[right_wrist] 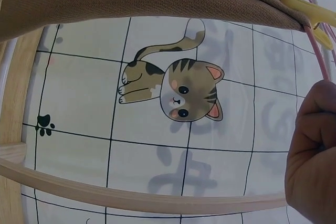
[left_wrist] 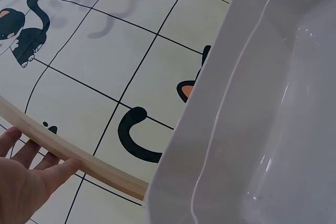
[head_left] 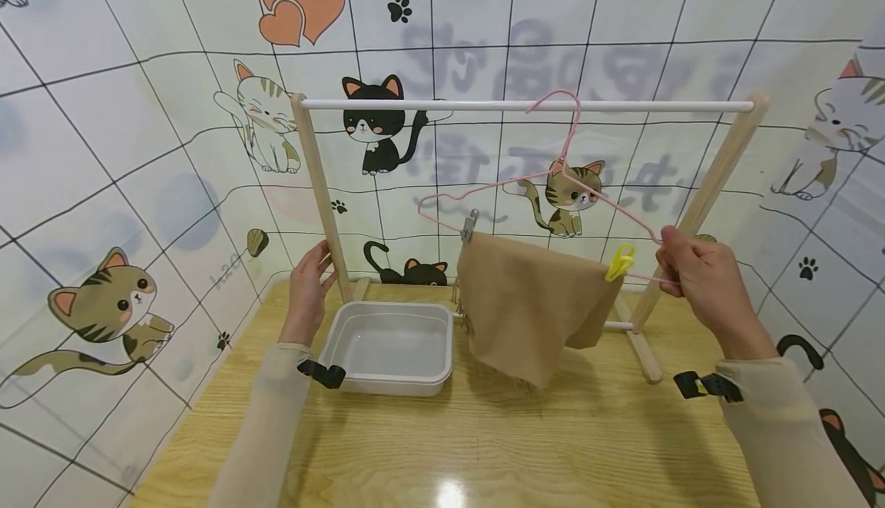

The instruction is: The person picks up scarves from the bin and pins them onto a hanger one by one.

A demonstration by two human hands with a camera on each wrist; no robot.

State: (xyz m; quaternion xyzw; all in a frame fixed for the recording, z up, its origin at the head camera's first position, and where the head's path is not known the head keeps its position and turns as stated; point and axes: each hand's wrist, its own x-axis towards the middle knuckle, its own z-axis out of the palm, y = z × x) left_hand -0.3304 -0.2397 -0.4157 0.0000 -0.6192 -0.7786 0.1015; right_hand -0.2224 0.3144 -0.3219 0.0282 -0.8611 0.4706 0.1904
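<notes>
A tan cloth [head_left: 528, 300] hangs clipped to a thin pink hanger [head_left: 553, 177] on the rack's rail, right of the white tub [head_left: 387, 346]. My right hand [head_left: 701, 281] pinches the hanger's right end; my left hand [head_left: 307, 293], fingers straight, seems to rest against the rack's far-left post [head_left: 321, 193].

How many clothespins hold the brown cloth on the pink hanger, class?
2. A grey clothespin grips the brown cloth at the left end of the pink hanger; a yellow clothespin grips it near the right hand. None seems hidden.
</notes>
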